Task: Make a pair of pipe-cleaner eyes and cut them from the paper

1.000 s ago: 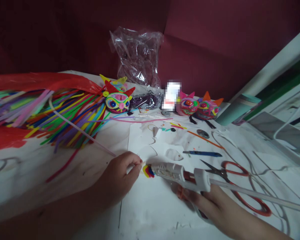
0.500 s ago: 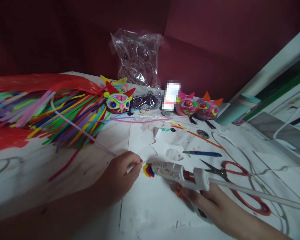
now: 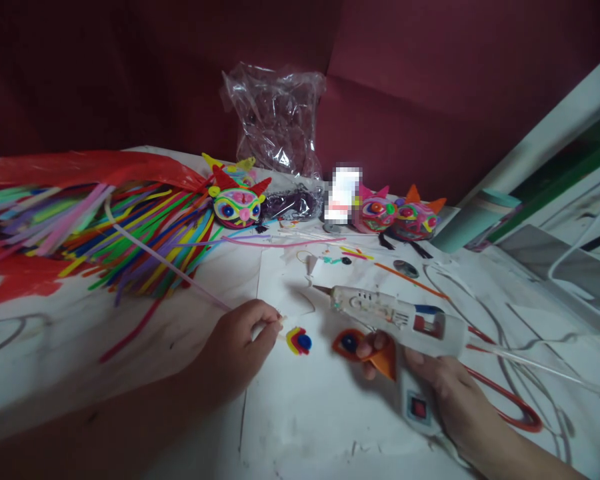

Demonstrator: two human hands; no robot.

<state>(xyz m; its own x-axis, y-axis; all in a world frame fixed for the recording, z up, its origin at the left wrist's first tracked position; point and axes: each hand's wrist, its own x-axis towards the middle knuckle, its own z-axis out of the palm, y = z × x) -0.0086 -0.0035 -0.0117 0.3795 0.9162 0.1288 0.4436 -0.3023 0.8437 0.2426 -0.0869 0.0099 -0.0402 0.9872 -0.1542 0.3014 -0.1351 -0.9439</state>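
My right hand (image 3: 437, 380) grips a white hot glue gun (image 3: 375, 307), its metal nozzle pointing left above the paper. A clear glue stick (image 3: 545, 367) sticks out of its back. An orange trigger piece (image 3: 383, 363) shows by the fingers, near a dark blue round spot. My left hand (image 3: 250, 343) is closed in a pinch on the end of a thin pale strip (image 3: 282, 327). Just right of those fingertips, a small coiled piece (image 3: 299, 341) in yellow, red and blue lies on the white paper (image 3: 300, 413).
Colourful pipe cleaners (image 3: 145, 233) spread from a red plastic bag (image 3: 90, 167) at left. Decorated lion heads (image 3: 237, 203) stand at the back, with more heads (image 3: 377, 207) farther right. Red-handled scissors (image 3: 520, 403) lie partly behind the glue gun. A blurred phone-like screen (image 3: 343, 193) stands centrally.
The glue gun has lifted and swung right, away from the coiled piece, uncovering its blue centre. The gun now covers most of the blue craft knife. My left hand stays nearly in place.
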